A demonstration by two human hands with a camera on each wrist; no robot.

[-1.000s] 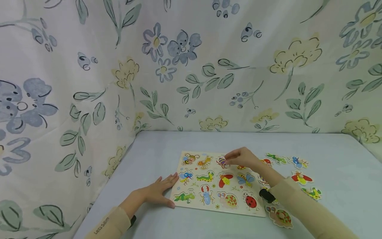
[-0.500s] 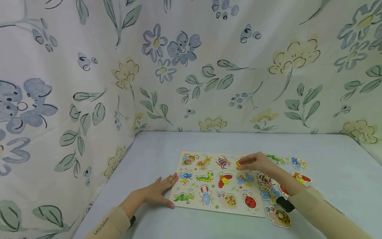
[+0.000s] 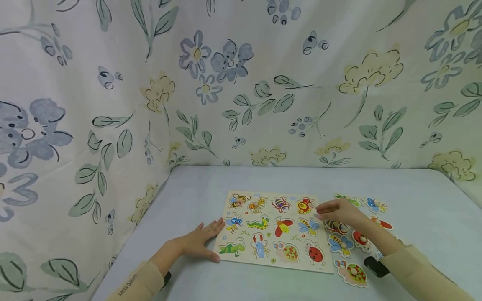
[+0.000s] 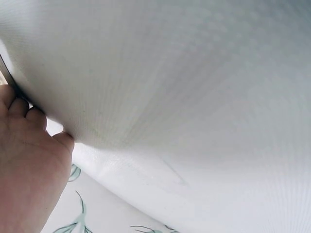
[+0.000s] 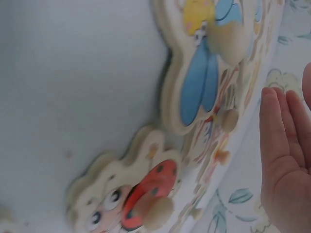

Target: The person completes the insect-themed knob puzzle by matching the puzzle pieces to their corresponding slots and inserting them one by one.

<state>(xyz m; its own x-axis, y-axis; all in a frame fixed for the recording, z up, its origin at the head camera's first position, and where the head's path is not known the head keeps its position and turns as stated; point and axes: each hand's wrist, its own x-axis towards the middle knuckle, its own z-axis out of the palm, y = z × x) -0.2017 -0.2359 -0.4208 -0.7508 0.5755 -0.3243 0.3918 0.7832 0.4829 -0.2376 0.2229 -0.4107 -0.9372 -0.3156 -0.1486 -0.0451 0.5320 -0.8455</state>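
Currently, nothing is held in the right hand [image 3: 340,212]: its fingers are extended and laid together, and it is poised by the right edge of a pale puzzle board [image 3: 303,265]. At the board's left edge, the left hand [image 3: 201,240] is rested flat, fingers spread, with fingertips touching the board and nothing gripped.

For good handling, it is judged, a loose piece is best pinched by its knob [image 5: 155,212], lifted level, turned to match its outline and pressed only once aligned, with the board steadied by the left hand.

The board is laid flat on the white table [image 3: 196,188], left of the middle of the table's far edge and well apart from it. Its long axis is set left to right, the right end angled slightly nearer; its small creatures, in three rows of four, are printed with tops toward the far edge. Which are seated pieces cannot be told throughout.

Toward the table's right edge, loose pieces are scattered: a spider piece [image 3: 336,227] just beside the board, then a blue-winged piece [image 3: 341,245], a ladybird piece [image 3: 360,238] and a snail piece [image 3: 354,274]. The snail's head is pointed left, toward the board; its long axis is slanted toward the table's near right.

Beyond the table, a flowered curtain [image 3: 271,83] is hung.
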